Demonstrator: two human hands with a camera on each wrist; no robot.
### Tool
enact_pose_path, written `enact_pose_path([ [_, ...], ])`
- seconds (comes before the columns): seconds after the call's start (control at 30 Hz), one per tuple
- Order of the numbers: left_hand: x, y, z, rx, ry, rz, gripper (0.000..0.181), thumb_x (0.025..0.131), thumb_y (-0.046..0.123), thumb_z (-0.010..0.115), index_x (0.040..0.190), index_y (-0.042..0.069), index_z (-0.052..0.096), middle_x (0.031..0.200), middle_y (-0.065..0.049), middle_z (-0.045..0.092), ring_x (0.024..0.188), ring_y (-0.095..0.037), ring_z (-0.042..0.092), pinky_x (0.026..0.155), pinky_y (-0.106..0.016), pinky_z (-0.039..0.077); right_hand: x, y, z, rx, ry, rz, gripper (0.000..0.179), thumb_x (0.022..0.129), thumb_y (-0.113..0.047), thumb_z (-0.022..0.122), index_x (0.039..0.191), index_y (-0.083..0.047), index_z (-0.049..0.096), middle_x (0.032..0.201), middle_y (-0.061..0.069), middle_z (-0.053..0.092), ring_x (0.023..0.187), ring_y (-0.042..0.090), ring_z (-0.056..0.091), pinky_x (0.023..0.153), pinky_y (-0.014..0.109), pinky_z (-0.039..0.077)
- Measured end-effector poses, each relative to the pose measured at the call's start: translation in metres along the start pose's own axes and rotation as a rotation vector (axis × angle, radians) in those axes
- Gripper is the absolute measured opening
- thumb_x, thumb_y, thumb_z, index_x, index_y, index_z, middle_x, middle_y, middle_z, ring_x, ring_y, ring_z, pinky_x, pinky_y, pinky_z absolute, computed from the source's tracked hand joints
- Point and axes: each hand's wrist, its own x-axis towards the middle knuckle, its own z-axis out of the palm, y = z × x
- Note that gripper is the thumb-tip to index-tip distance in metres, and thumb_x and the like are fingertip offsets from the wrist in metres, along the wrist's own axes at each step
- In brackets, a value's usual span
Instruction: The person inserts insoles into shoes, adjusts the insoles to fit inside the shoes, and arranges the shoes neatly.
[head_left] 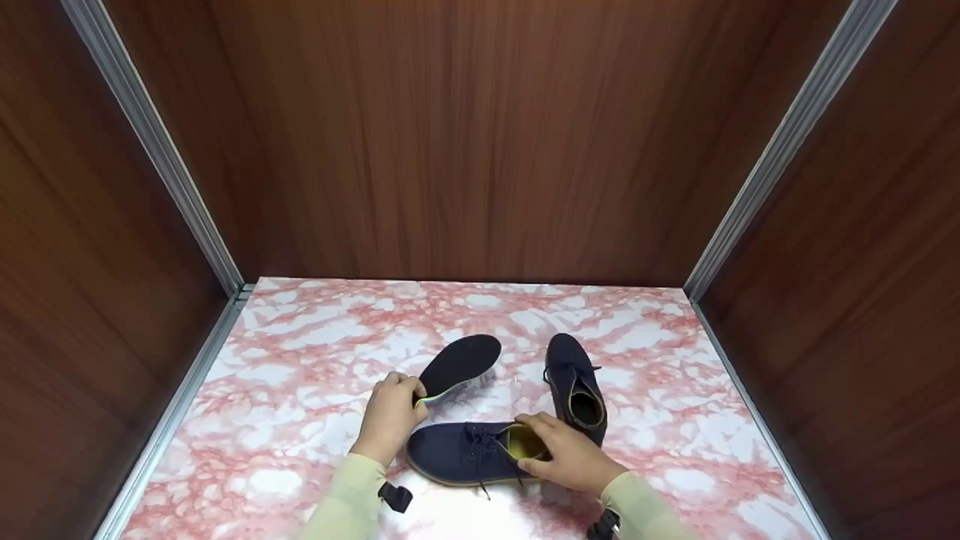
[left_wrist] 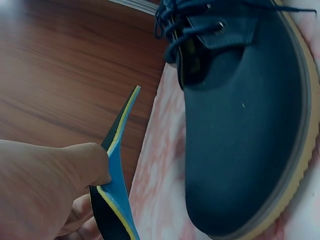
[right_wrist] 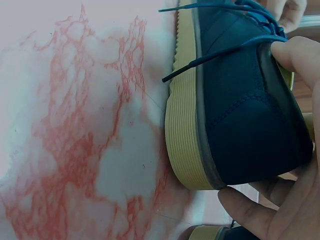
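Observation:
My left hand [head_left: 391, 412] pinches one end of a black insole [head_left: 459, 361], thumb on one face and fingers behind. Its blue underside and yellow edge layer face the left wrist camera. The insole's wide end points up and right, beyond a dark navy lace-up shoe [head_left: 450, 452]. That shoe lies sole down with its toe to the left. Round its heel and collar curls my right hand [head_left: 562, 454], the thumb at the near edge of the opening. Yellow lining shows inside. In the right wrist view, the shoe's heel [right_wrist: 250, 135] sits between thumb and fingers.
A second navy shoe [head_left: 568, 367] stands just behind my right hand, toe pointing away. The red-and-white marbled tabletop [head_left: 300, 390] is bounded by brown wood-grain panels [head_left: 465, 150] at the back and both sides, with metal strips [head_left: 165, 150] at the corners.

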Motion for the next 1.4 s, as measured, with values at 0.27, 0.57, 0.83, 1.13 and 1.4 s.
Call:
enact_pose_path([
  [0.27,0.001,0.014,-0.004,-0.031,-0.010,0.034,0.015,0.081,0.006,0.083,0.090,0.012,0.073,0.104,-0.009,0.069,0.091,-0.031,0.065,0.087,-0.047,0.060,0.000,-0.001,-0.001,0.009,0.015,-0.017,0.072,0.101,-0.055,0.071,0.160,-0.017,0.053,0.143,0.004,0.067,0.120,0.019,0.067,0.105,0.048,0.058],
  [0.57,-0.001,0.034,-0.002,-0.048,-0.045,0.063,0.016,0.082,0.010,0.085,0.091,0.014,0.072,0.106,-0.008,0.068,0.092,-0.028,0.063,0.087,-0.047,0.058,0.005,-0.004,-0.003,0.123,0.029,0.002,0.060,0.106,-0.047,0.068,0.154,-0.012,0.060,0.146,0.009,0.069,0.133,0.028,0.067,0.115,0.053,0.053],
  [0.83,-0.005,0.050,0.007,-0.066,-0.058,0.121,0.016,0.081,0.009,0.083,0.091,0.015,0.072,0.106,-0.006,0.066,0.092,-0.026,0.062,0.087,-0.045,0.057,0.013,-0.012,-0.008,0.407,0.176,0.120,0.044,0.109,-0.033,0.068,0.144,-0.008,0.067,0.142,0.016,0.073,0.132,0.036,0.070,0.113,0.054,0.055],
  [1.13,-0.013,0.064,0.021,-0.067,-0.031,0.169,0.018,0.080,0.009,0.082,0.092,0.014,0.069,0.102,-0.004,0.064,0.089,-0.023,0.061,0.083,-0.041,0.057,0.021,-0.020,-0.020,0.861,0.225,0.288,0.044,0.110,-0.024,0.064,0.143,0.005,0.063,0.143,0.024,0.070,0.130,0.030,0.070,0.110,0.035,0.058],
  [1.4,-0.017,0.074,0.025,-0.062,0.001,0.189,0.022,0.087,0.020,0.086,0.096,0.015,0.067,0.107,-0.004,0.065,0.094,-0.023,0.063,0.085,-0.040,0.059,0.032,-0.029,-0.027,1.269,0.208,0.363,0.051,0.111,-0.018,0.060,0.149,0.011,0.042,0.140,0.028,0.067,0.121,0.028,0.076,0.104,0.030,0.062],
])
